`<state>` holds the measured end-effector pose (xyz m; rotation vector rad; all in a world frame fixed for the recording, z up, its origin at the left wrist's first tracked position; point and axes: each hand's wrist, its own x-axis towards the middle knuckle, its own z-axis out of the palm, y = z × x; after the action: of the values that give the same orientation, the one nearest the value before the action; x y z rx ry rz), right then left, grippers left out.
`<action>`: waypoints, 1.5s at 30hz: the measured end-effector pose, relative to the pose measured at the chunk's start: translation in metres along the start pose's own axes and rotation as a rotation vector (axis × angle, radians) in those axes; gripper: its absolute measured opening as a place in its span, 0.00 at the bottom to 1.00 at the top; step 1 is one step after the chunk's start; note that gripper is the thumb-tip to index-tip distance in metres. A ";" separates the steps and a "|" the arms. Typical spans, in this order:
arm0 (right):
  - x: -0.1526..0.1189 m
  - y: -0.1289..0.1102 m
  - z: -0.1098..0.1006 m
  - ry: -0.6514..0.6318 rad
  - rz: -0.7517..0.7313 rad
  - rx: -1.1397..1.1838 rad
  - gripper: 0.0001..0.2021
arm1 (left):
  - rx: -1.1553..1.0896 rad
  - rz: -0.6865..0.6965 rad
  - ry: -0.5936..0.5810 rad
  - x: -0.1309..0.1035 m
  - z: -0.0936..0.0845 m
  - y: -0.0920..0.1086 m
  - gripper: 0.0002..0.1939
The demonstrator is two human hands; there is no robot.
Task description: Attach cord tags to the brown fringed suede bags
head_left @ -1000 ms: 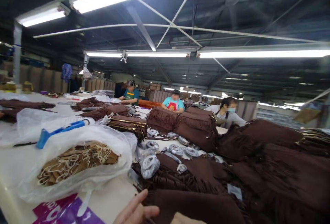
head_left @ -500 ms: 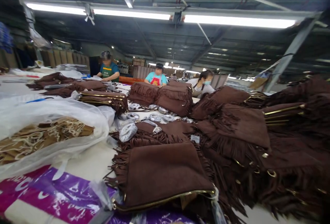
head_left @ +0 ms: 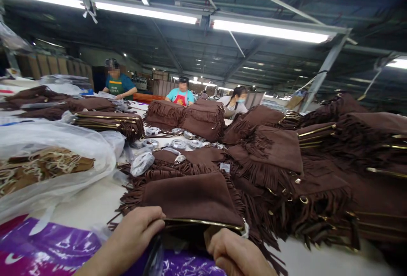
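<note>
Long fluorescent tubes [head_left: 203, 19] overhead give bright, even white light and burn out to pure glare, while the roof above them stays dim. Below the tubes, the brown fringed bags [head_left: 190, 197] read clearly with soft shadows. Straight beams bow toward the frame edges, and the far corners blur.

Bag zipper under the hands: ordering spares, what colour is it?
Gold, on the brown fringed bag; zipper shows in the head view.
</note>
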<state>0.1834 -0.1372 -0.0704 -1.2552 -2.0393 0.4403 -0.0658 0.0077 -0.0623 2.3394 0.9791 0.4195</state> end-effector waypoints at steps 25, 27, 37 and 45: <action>0.053 -0.007 0.039 -0.019 0.050 0.068 0.07 | -0.214 -0.139 0.290 0.023 0.005 -0.013 0.16; 0.052 -0.004 0.042 -0.058 -0.016 0.015 0.05 | -0.205 -0.144 0.294 0.025 0.006 -0.017 0.16; 0.043 -0.016 -0.044 -0.085 0.338 0.069 0.10 | 0.226 0.089 0.302 0.011 0.000 0.015 0.13; 0.072 -0.014 -0.063 -0.134 0.368 0.274 0.11 | -0.010 0.307 -0.066 0.052 0.064 0.080 0.19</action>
<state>0.1980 -0.0848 0.0100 -1.4593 -1.7758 0.9638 0.0443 -0.0249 -0.0608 2.4841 0.5861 0.4604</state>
